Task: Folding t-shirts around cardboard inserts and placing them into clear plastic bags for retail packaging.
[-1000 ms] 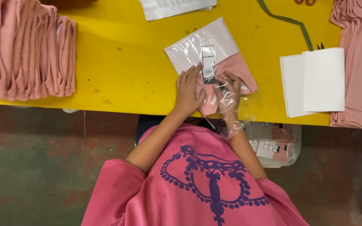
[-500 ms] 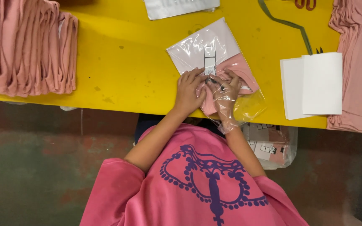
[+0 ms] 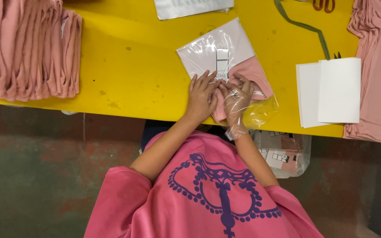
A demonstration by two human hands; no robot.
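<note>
A clear plastic bag [image 3: 208, 50] lies on the yellow table [image 3: 133, 66]. Inside it are a white card and a folded pink garment [image 3: 254, 72], with a small paper tag [image 3: 222, 59] on top. My right hand [image 3: 237, 99] is inside the bag's open mouth, its fingers bent on the garment just below the tag. My left hand [image 3: 201, 93] lies flat on the outside of the bag beside it, fingers spread, touching the right hand. The loose mouth of the bag [image 3: 261, 115] hangs over the table's near edge.
A thick pile of folded pink garments [image 3: 27, 48] fills the table's left end, and more pink cloth [image 3: 378, 70] lies at the right. White card sheets [image 3: 329, 90], a green strap [image 3: 303, 26], orange-handled scissors [image 3: 323, 4] and a white packet [image 3: 192, 6] are nearby. A sack of packed items [image 3: 283, 154] sits under the table.
My right hand has pushed deeper into the bag, up toward the tag. My left hand has slid up a little with it, and the bag has shifted slightly.
</note>
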